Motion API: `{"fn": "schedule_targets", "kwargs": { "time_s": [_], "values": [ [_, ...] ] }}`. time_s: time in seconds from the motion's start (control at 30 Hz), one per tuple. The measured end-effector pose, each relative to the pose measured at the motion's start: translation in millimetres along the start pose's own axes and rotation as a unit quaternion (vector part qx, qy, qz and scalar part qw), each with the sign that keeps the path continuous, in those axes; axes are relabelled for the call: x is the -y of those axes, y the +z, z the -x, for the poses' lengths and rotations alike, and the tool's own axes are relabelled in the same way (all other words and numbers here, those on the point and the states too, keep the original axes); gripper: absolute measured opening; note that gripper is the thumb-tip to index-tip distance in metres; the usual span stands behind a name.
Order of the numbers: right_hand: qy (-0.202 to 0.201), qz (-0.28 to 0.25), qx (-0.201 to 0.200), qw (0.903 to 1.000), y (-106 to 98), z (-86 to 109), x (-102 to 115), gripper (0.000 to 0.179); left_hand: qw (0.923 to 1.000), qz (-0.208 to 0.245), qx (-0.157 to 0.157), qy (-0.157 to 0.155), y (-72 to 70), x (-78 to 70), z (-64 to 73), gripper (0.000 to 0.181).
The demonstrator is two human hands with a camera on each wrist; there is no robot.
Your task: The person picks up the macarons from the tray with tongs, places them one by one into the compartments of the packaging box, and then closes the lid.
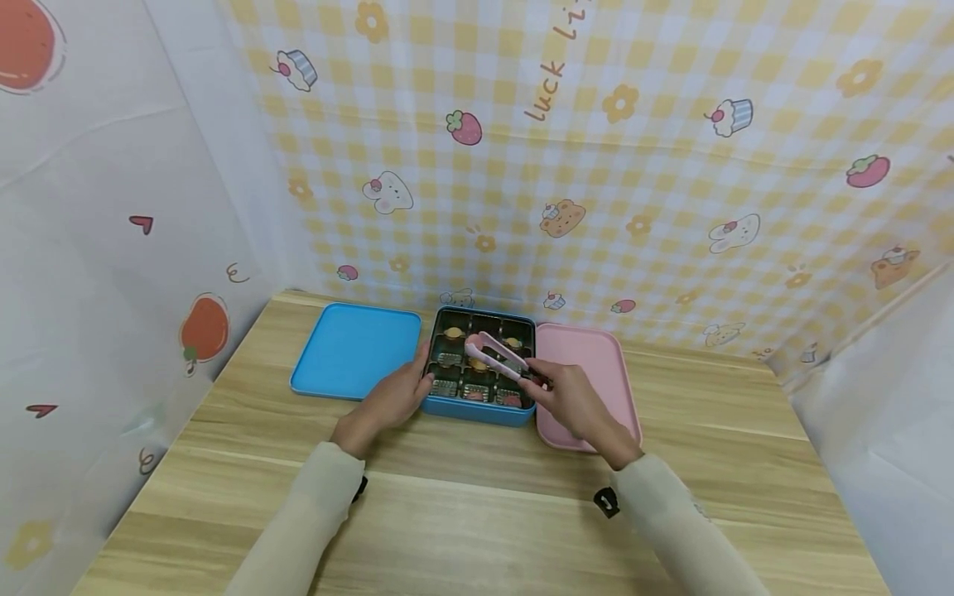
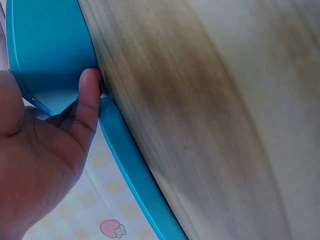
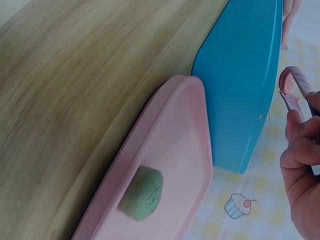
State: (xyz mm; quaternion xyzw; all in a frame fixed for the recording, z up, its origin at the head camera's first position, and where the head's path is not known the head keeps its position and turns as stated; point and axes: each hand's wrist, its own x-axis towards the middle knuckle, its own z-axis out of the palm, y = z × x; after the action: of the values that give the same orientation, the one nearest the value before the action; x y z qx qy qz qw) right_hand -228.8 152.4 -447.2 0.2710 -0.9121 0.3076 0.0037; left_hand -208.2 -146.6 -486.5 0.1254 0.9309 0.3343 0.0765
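My left hand rests along the left wall of a blue box, its fingers fairly straight against the side. Inside the box, a dark divider forms several compartments. Some hold clear plastic trays, and yellowish pieces show in a few. With my right hand I grip pale pink tongs above the box. Between the tong tips sits a small pink round pastry, patterned on its face in the right wrist view. A green round pastry lies on the pink tray, hidden by my right hand in the head view.
A flat blue lid lies left of the box, close to my left hand. The pink tray adjoins the box on the right. Behind them hangs a yellow checked cloth. Wood-grain tabletop stretches in front.
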Motion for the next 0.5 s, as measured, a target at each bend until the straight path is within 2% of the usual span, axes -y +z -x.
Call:
{"fn": "schedule_targets", "kwargs": {
  "time_s": [0.2,0.5],
  "values": [
    [-0.003,0.013,0.008,0.9999,3.7,-4.6,5.6,0.02,1.0,0.005,-0.004,-0.001,-0.6,-1.2,0.2,0.066],
    [0.016,0.011,0.028,0.9994,9.8,-9.3,11.5,0.03,1.0,0.006,-0.003,-0.006,0.4,-0.5,0.0,0.067]
  ]
}}
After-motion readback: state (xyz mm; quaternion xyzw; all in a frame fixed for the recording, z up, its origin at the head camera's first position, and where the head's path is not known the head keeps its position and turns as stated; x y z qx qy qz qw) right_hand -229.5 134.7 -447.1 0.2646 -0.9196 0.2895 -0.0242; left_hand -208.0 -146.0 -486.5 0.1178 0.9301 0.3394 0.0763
